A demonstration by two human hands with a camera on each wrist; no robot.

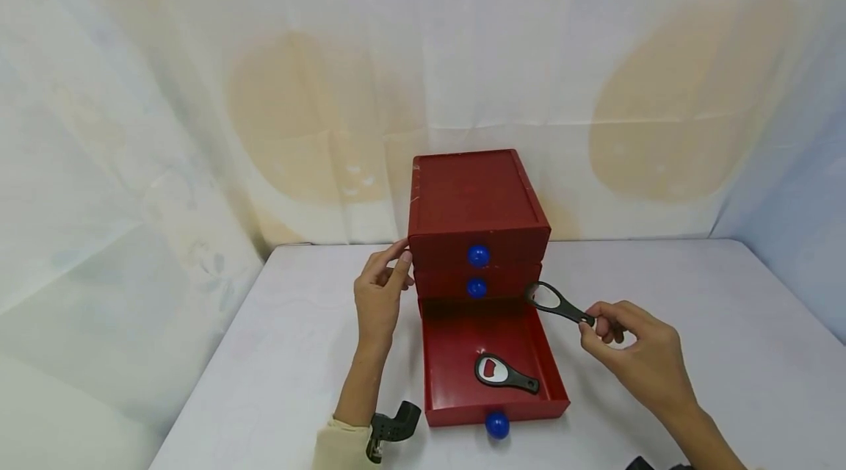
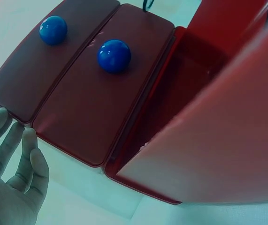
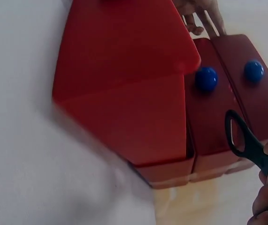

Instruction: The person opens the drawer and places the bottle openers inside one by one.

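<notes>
A red drawer cabinet with blue round knobs stands on the table. Its bottom drawer is pulled out, and a bottle opener with a black handle and silver head lies inside. My left hand has its fingertips at the cabinet's left front edge, by the top drawers; the left wrist view shows these fingers loosely bent. Between thumb and fingers, my right hand pinches the handle end of a black tool with an oval ring head. That ring overlaps the cabinet's right side in the head view.
A white table carries the cabinet. Pale cloth with beige patches hangs behind it and along both sides. The open drawer juts toward me between my forearms, its blue knob at the front. A black wrist-worn device sits on my left forearm.
</notes>
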